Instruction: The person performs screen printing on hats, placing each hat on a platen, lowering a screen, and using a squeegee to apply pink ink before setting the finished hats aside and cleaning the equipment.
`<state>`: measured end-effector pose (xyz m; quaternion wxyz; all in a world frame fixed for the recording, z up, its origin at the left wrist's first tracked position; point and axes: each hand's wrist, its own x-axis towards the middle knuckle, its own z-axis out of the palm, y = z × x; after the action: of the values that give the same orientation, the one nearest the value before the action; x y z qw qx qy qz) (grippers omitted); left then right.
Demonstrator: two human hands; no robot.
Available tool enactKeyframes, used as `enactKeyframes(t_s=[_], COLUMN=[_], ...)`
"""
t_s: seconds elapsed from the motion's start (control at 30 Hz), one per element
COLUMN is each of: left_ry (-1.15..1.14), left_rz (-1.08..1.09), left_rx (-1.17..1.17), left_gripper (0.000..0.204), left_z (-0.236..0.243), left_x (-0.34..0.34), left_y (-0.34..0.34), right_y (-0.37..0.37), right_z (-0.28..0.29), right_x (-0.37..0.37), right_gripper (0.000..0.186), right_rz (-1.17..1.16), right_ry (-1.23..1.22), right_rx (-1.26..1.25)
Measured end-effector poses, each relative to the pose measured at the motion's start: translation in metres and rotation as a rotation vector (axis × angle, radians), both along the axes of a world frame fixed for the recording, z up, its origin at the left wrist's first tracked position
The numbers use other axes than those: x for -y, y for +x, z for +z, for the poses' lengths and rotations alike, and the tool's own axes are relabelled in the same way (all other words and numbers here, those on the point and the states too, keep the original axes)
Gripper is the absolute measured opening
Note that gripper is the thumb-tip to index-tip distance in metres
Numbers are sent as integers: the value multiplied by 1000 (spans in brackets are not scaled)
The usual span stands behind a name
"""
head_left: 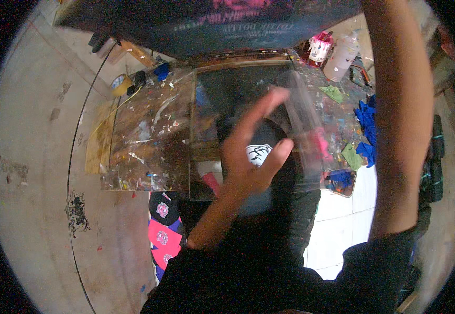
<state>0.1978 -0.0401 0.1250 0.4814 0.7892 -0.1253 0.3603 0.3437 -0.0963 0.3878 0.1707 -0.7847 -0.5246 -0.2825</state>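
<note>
My left hand point(251, 157) is over the middle of the work board, blurred by motion, its thumb and fingers spread apart. Under it lies a black, round-edged fabric piece point(278, 135) with a white print point(259, 153) showing between thumb and fingers. Whether the hand touches the fabric I cannot tell. My right arm point(403, 115) reaches up along the right side, and its hand is beyond the top of the view. A dark printing screen point(201, 26) with pink patches is tilted up above the board. The fabric lies on a clear, glossy sheet point(206, 157).
A paint-stained table point(143, 125) surrounds the sheet. At the back right stand a pink-smeared tub point(320, 48) and a plastic bottle point(341, 56). Blue rags point(365, 118) and green scraps point(332, 93) lie right; tape point(121, 84) sits left. Printed pink pieces point(163, 236) are below.
</note>
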Motion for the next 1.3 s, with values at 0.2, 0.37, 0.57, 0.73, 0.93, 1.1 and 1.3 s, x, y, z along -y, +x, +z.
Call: enactKeyframes(t_s=[0.2, 0.37, 0.57, 0.73, 0.93, 1.1, 1.3], left_ry=[395, 623, 441, 410, 491, 449, 456], left_rz=[792, 362, 369, 344, 353, 357, 335], left_rx=[322, -448, -589, -559, -651, -620, -689], left_gripper=[82, 82, 72, 67, 61, 59, 55], left_z=[55, -17, -118, -121, -112, -123, -130], left_x=[-46, -52, -44, -43, -48, -41, -41], left_y=[-118, -166, -192, -188, -185, -187, -197], right_y=[-105, -165, -155, -149, -39, -18, -116], right_z=[-162, -260, -321, -326, -333, -319, -362], right_x=[55, 96, 89, 83, 23, 14, 51], right_gripper=[58, 56, 36, 32, 38, 36, 24], right_rz=[15, -26, -45, -47, -54, -36, -44], right_ry=[38, -210, -346, -270, -198, -404, -176], right_rx=[85, -55, -177, -218, -241, -423, -138])
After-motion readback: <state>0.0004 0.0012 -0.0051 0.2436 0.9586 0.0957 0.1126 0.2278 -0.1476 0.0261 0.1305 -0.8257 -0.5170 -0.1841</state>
